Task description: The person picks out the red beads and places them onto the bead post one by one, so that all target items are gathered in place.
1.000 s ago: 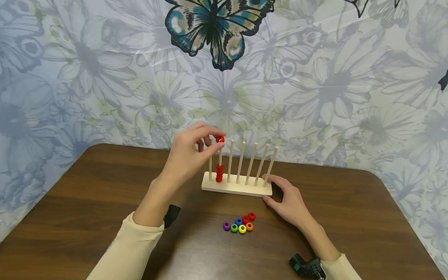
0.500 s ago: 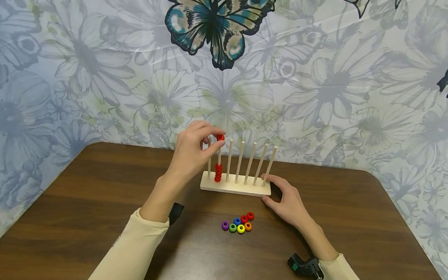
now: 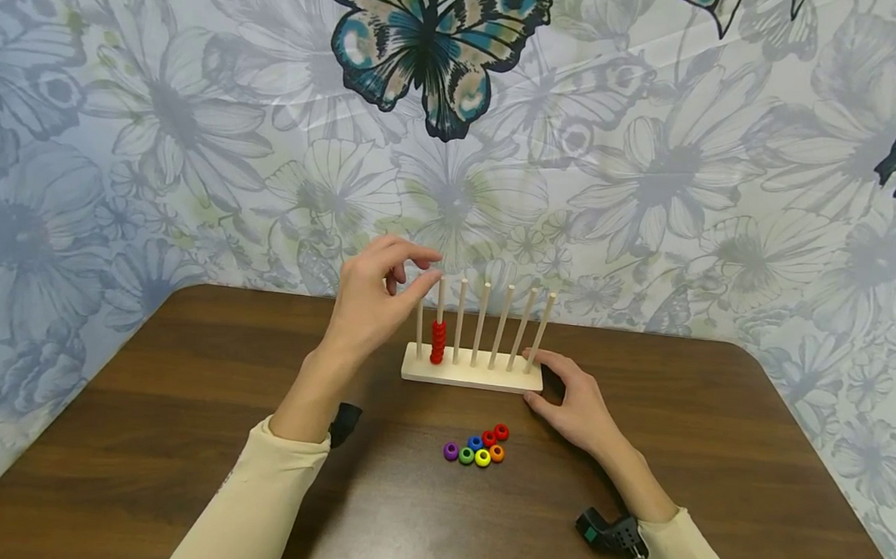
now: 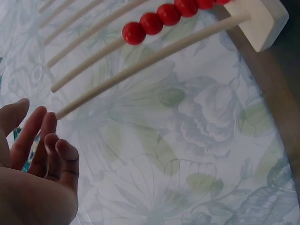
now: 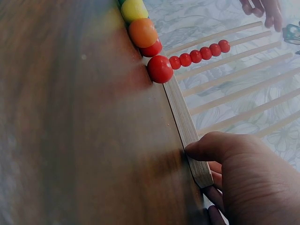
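Observation:
A pale wooden stand [image 3: 474,376] with seven upright pegs is on the table; several red beads [image 3: 438,342] are stacked on its second peg from the left. My left hand [image 3: 375,297] is beside the tops of the two leftmost pegs, thumb and index finger apart, with nothing between them. In the left wrist view the left hand [image 4: 40,164] is near the end of the bare outer peg. My right hand [image 3: 581,406] grips the stand's right end, and in the right wrist view its thumb lies along the front edge of the base [image 5: 183,112].
Loose beads lie on the table in front of the stand: purple [image 3: 451,451], green [image 3: 466,456], yellow [image 3: 483,458], orange [image 3: 496,453], blue [image 3: 474,442] and two red [image 3: 501,432]. Behind the brown table [image 3: 188,385] hangs a flower-and-butterfly cloth [image 3: 273,163].
The red bead pinched by the left hand at the second peg's top has dropped onto the red stack. The left fingers have parted and moved slightly left. The right hand stays at the stand.

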Motion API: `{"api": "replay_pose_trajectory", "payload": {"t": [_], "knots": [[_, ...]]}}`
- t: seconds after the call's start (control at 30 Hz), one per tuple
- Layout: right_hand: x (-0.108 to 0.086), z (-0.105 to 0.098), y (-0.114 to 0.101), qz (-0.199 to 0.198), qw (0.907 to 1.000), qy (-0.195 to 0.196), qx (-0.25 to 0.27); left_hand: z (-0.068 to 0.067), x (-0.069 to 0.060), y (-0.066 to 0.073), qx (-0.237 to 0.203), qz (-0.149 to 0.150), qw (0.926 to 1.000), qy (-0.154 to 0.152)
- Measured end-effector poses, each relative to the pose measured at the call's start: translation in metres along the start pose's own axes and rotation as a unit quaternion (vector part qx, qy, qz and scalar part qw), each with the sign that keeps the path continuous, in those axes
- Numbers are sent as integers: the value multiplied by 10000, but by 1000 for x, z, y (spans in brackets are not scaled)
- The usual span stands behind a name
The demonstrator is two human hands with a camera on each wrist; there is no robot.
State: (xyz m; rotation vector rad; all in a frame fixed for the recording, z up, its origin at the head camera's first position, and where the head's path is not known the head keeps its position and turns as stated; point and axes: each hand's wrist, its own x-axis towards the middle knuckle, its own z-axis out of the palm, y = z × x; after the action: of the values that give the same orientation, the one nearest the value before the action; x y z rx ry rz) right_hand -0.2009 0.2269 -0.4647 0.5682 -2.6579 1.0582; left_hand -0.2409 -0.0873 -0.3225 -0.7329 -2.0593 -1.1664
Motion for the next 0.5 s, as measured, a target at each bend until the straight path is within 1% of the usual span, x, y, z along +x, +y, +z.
{"api": "replay_pose_trajectory", "payload": {"t": [0.13,0.2,0.27,0.37,0.5], "knots": [[0,0,-1,-24,10000,23,-9,6,-2,4,-170,317,9993,130],[-1,0,-1,-26,10000,34,-5,11,-5,8,-239,435,9987,100],[-1,0,-1,-42,10000,39,-32,17,-8,11,-294,501,9983,6],[-1,0,0,-27,10000,27,-13,26,-14,14,-414,613,9969,-277],[0,1,0,42,10000,2,-25,40,-24,14,-526,688,9925,-867]]}}
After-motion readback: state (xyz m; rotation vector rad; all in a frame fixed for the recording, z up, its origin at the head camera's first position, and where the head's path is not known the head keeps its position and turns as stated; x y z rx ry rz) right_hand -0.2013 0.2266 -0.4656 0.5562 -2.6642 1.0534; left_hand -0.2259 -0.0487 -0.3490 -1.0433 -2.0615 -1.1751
